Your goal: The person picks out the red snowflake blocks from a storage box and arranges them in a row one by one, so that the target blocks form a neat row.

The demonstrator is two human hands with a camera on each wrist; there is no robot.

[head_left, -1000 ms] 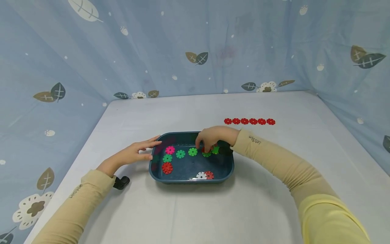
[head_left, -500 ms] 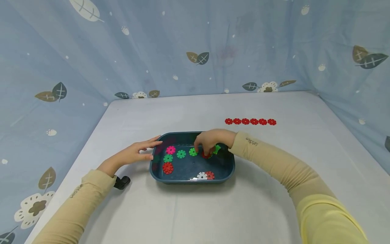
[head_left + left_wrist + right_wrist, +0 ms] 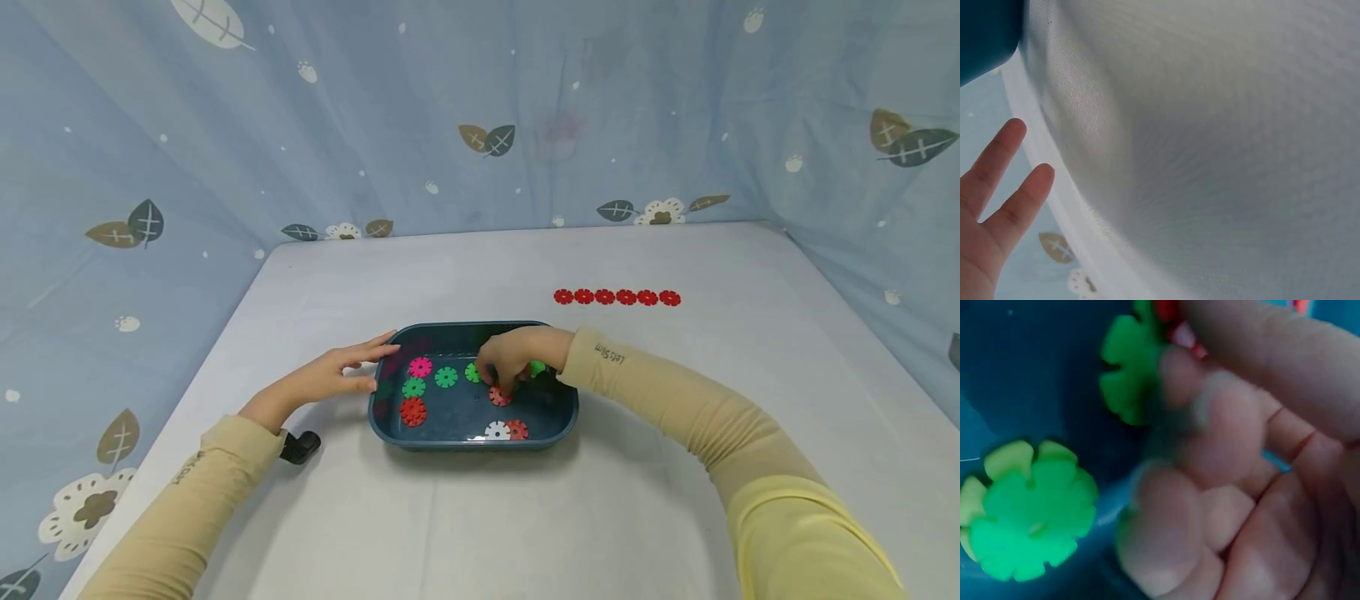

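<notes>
Curling over the red disc (image 3: pixel 500 397) just below its fingertips, the right hand (image 3: pixel 514 353) hid any pinch, the left hand (image 3: pixel 328 377) lay straight-fingered at the rim of the tray (image 3: pixel 472 445), and the disc looked light, stiff, best gripped by its notched edge.

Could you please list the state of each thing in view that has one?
Tray: upright on table
Left hand: fingers extended, at tray's rim
Right hand: fingers curled, inside tray
Red disc: at right hand's fingertips, partly hidden
Green discs: in tray, some partly hidden
White disc: in tray
Pink disc: in tray
Six red discs: in a row on table
Other red discs: in tray
</notes>
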